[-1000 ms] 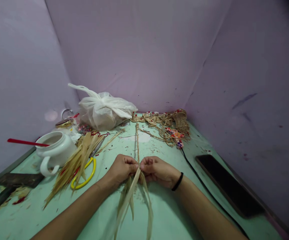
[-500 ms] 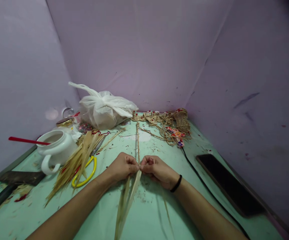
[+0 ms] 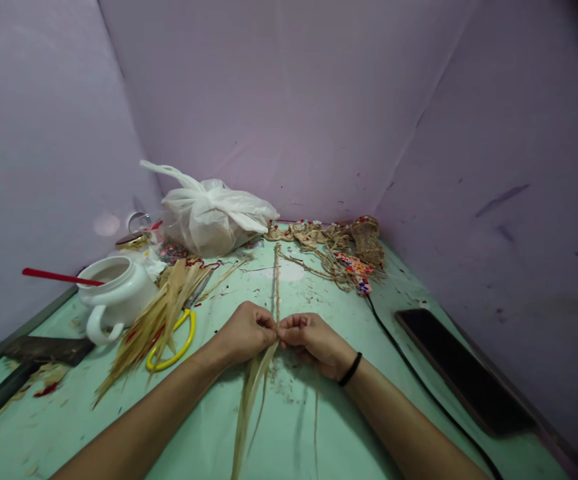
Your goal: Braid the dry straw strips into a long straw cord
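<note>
A thin braided cord of straw-coloured fibre [image 3: 277,283] runs up the middle of the green tabletop. At its near end my left hand [image 3: 249,331] and my right hand [image 3: 313,340] meet, their fingertips almost touching. Both hands are closed in a pinch on the fibre strands. Loose pale strips [image 3: 247,413] trail from below my left hand toward the near edge. One thin strand [image 3: 316,420] hangs beneath my right hand. A black band [image 3: 351,369] circles my right wrist. The exact crossing of the strands is hidden behind my fingers.
To the left lie dry fibre strips [image 3: 161,320], yellow-handled scissors [image 3: 189,340], a white pot [image 3: 119,293] with a red stick and a hatchet-like tool [image 3: 51,350]. Behind are a plastic bag [image 3: 213,217] and braided pieces [image 3: 329,237]. A phone [image 3: 461,370] and black cable [image 3: 403,360] lie right.
Both hands stay pinched at the cord's near end, with small finger movements. The loose strips below have shifted, and the strand under my right hand has swung left. The view has moved slightly.
</note>
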Demonstrator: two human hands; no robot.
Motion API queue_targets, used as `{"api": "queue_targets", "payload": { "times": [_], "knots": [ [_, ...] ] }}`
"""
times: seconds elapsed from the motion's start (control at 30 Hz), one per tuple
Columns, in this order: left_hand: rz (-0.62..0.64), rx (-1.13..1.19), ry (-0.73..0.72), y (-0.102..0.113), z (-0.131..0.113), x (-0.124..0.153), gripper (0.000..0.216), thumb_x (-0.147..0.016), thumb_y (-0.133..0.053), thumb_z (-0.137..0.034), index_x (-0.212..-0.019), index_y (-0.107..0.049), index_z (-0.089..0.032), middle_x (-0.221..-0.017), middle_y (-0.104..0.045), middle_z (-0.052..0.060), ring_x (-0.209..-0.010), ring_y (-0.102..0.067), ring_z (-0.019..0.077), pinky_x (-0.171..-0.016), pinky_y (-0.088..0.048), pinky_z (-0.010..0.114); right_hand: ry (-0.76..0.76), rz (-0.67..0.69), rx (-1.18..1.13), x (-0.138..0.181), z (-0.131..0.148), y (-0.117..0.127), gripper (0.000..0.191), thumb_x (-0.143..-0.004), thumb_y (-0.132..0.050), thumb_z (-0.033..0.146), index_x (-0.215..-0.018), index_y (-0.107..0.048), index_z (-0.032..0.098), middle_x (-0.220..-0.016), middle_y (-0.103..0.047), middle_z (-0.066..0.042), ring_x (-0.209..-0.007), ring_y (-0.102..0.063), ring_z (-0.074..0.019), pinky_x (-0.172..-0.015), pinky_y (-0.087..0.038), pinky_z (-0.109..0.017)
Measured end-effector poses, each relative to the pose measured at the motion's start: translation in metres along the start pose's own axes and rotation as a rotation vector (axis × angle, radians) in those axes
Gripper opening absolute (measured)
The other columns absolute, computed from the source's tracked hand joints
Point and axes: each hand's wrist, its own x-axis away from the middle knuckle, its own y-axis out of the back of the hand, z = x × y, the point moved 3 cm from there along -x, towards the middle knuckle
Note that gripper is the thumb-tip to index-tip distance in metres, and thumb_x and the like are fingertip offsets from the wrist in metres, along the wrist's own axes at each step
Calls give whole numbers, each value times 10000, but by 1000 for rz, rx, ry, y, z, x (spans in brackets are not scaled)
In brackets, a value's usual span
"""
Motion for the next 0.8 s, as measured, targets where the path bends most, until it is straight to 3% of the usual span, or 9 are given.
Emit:
{"api": "queue_targets", "payload": {
  "times": [0.23, 0.4, 0.5, 0.67, 0.8],
  "knots": [
    [49, -218, -34, 5, -9, 7, 215, -584, -444, -188, -586, -638, -95, -472, -459, -11, -479, -383, 82, -452, -237, 193, 61, -73, 58, -5, -5, 2, 76, -521, -577, 179, -503, -534, 119, -360, -425, 51, -310, -240, -21, -346, -103, -206],
    [-132, -434, 88, 1, -17, 21, 182, -599, -489, -230, -476, -573, -125, -430, -425, 5, -452, -373, 93, -464, -212, 220, 43, -96, -11, -4, -5, -1, 25, -503, -549, 142, -506, -530, 127, -397, -478, 36, -344, -337, -40, -374, -210, -196],
    [-231, -560, 78, -15, -26, 34, 203, -661, -470, -265, -577, -606, -140, -525, -519, 61, -499, -443, 136, -502, -251, 245, 87, -118, -67, -1, -3, -1, 45, -485, -554, 125, -510, -516, 128, -437, -499, 31, -406, -395, -49, -419, -257, -192],
    [-182, -806, 37, -39, -35, 49, 286, -718, -367, -172, -832, -626, -131, -699, -608, 135, -669, -555, 221, -615, -345, 305, 106, -125, -79, 1, -5, -1, 66, -489, -570, 144, -522, -515, 128, -447, -486, 36, -418, -379, -46, -427, -245, -192],
    [-157, -718, 1, -25, -41, 45, 298, -753, -378, -290, -727, -636, -143, -673, -619, 111, -637, -558, 204, -593, -367, 295, 67, -76, -94, 2, -2, -1, 75, -483, -582, 140, -514, -515, 129, -411, -466, 48, -379, -353, -36, -404, -219, -189]
  ]
}}
